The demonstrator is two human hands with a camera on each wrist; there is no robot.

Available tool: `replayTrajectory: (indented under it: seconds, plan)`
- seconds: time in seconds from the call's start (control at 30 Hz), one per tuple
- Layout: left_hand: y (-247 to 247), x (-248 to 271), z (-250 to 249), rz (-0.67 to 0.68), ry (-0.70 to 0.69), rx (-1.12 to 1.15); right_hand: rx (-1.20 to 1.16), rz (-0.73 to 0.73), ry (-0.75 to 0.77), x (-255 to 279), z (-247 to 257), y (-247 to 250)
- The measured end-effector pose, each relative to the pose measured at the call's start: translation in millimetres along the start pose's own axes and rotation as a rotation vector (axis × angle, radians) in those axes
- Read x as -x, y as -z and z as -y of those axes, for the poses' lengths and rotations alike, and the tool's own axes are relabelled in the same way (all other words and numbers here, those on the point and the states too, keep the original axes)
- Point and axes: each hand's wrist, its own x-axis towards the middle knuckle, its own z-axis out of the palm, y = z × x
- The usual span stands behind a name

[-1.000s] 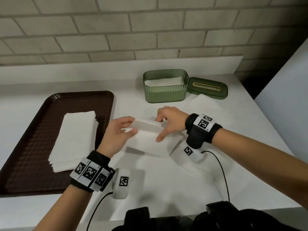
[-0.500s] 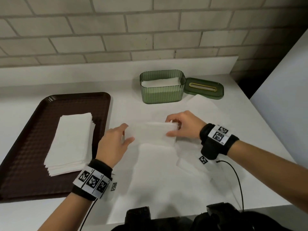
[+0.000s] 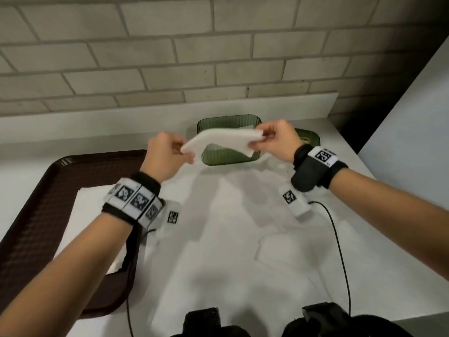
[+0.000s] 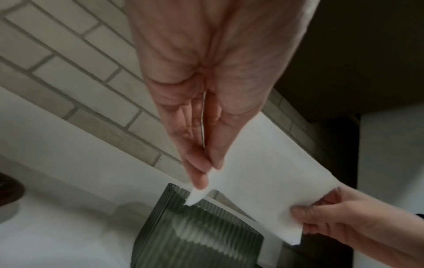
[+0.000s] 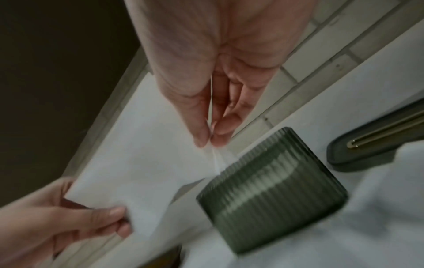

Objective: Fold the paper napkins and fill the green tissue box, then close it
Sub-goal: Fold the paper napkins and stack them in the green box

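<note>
Folded napkin [image 3: 222, 139] is held in the air by both ends, just above and in front of the green tissue box [image 3: 228, 156], sagging slightly in the middle. Left end is pinched between thumb and fingers of the left hand [image 3: 167, 159]; the pinch is confirmed in the left wrist view, where the paper edge is seen clamped at the fingertips [image 4: 199, 178]. Right end is pinched the same way by the right hand [image 3: 274, 139], thumb and fingertips [image 5: 201, 139] closed on the paper in the right wrist view. Box is open, ribbed walls, standing on the white counter [image 3: 243, 251] near the back wall, with white paper visible inside through the wall. Its lid [image 3: 308, 138] is lying flat on the counter just right of the box, mostly hidden behind the right hand; a brass-coloured slot is seen on it in the right wrist view [image 5: 376, 139]. Brown tray [image 3: 36, 227] is at the left with a stack of unfolded napkins [image 3: 82, 215] on it, partly covered by the left forearm. No brand or readable text anywhere; only black-and-white square code markers are seen on the wristbands [image 3: 133, 200]. Right wrist view is motion-blurred
</note>
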Motion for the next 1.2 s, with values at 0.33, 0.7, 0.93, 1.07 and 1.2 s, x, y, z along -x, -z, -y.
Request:
replayTrajectory:
  seconds: [0.33,0.7,0.93,1.07,1.2]
  plan:
    - [-43,-120,14,-0.114,0.147,0.017,-0.050,-0.249,-0.215,-85,-25,18]
    - [-65,-139,17,0.183,-0.011,-0.442,0.645,0.000,-0.079,-94,-47,-10]
    - [-74,-126,-4,0.490,-0.038,-0.821,0.978,0.342,0.001,-87,-38,-15]
    - [-72,-118,-3,0.518,0.034,-0.713,0.534,0.158,0.003,-83,-42,10]
    - [-74,-88,0,0.193,-0.167,-0.626,0.363,-0.088,-0.038,-64,-62,54]
